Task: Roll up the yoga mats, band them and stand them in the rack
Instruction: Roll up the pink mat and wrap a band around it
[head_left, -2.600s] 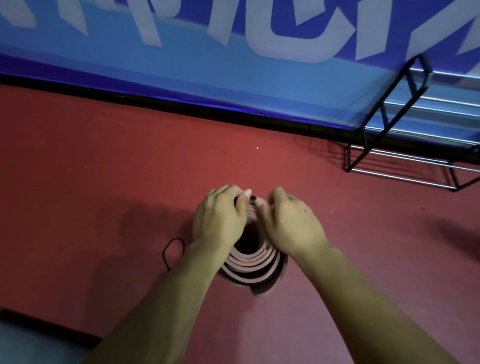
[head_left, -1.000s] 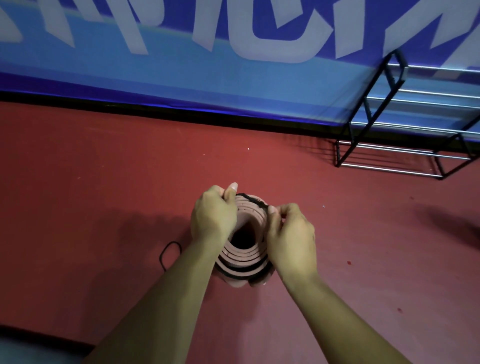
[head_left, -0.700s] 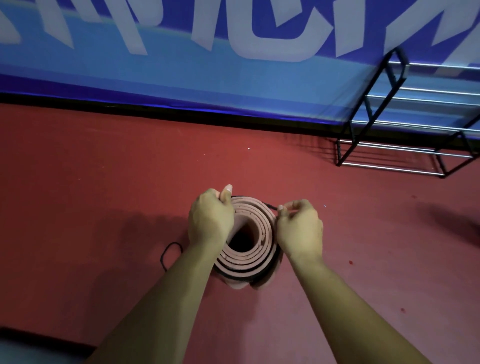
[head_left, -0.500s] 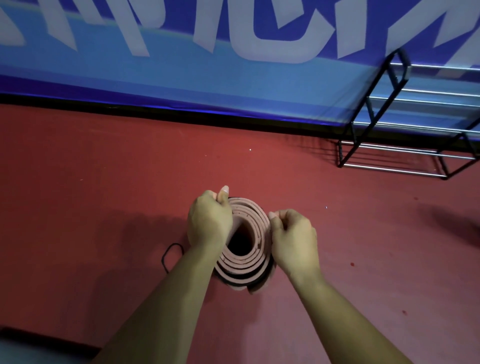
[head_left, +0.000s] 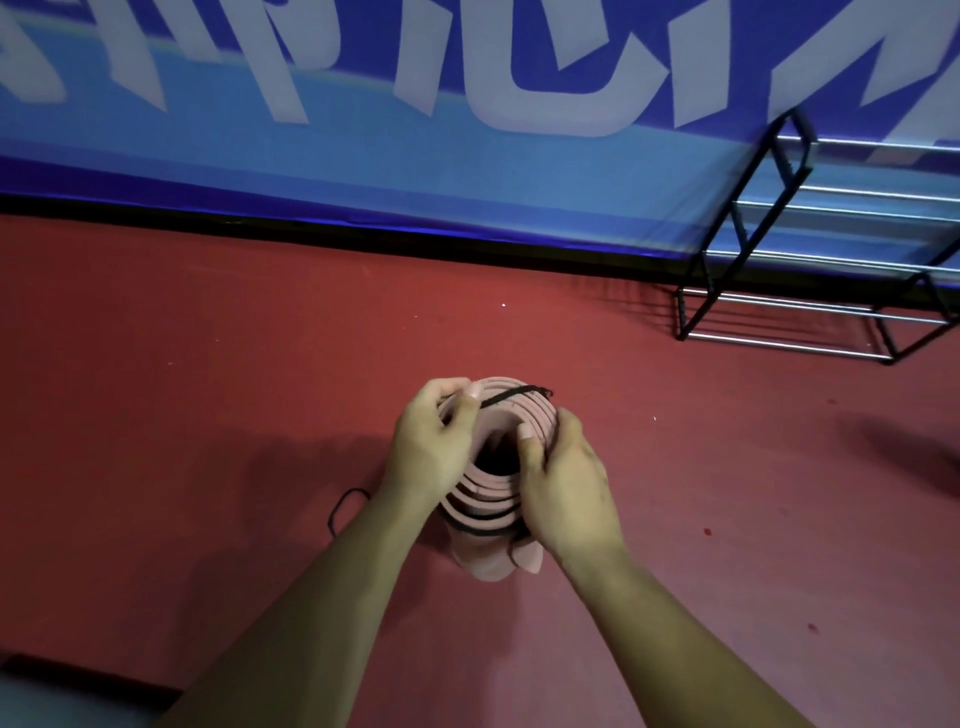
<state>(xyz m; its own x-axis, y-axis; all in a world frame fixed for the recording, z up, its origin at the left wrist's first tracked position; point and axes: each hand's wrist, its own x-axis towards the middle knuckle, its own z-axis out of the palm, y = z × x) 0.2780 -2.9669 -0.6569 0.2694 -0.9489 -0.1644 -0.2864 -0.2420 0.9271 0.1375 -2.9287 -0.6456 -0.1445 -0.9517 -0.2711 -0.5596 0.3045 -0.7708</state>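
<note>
Rolled mat (head_left: 493, 499) upright, left hand (head_left: 428, 449) pinching band (head_left: 511, 397), right hand (head_left: 563, 483) gripping rim.

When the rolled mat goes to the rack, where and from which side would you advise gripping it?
Probably grip the rolled mat round its upper wall, from above, a hand on each flank: it stands on end, and the black band crosses the far top rim, not yet seated, so the coil could spring open.

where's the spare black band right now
In the head view the spare black band lies on the red floor just left of the upright rolled mat, partly hidden by the left forearm.
</note>
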